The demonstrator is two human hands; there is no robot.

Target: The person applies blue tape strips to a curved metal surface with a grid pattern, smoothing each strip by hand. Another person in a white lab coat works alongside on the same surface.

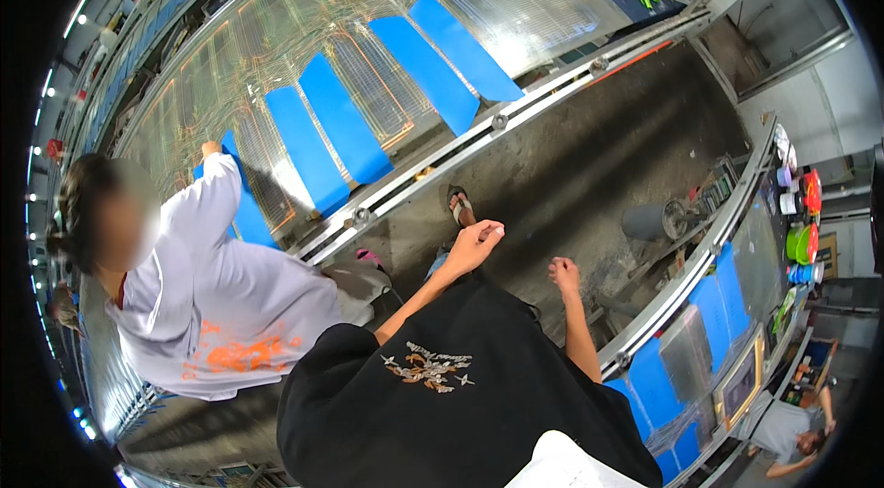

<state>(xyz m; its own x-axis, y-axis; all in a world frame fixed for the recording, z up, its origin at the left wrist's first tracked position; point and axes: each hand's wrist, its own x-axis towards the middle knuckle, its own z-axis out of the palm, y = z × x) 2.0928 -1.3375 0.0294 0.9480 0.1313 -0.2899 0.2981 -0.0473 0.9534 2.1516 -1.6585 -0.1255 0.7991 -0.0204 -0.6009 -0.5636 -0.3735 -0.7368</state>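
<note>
My left hand [476, 243] is in front of my black shirt over the concrete floor, fingers curled together; whether anything small is in it cannot be seen. To its right my right hand [564, 274] hangs with bent fingers, touching nothing visible. Past my hands runs a long worktable with a metal rail [499, 122]. Blue sheets lie on it in pairs, among them a blue sheet [345, 118] near the middle and a blue sheet [464, 49] farther right. Orange and yellowish lines mark the table's surface.
A co-worker [221, 294] in a white shirt stands at my left, one hand at a blue sheet. At right, another railed table holds blue sheets [649, 377], a framed screen [740, 377] and colourful containers [801, 243]. A grey bucket [652, 220] stands beside it. Another person [780, 426] is beyond.
</note>
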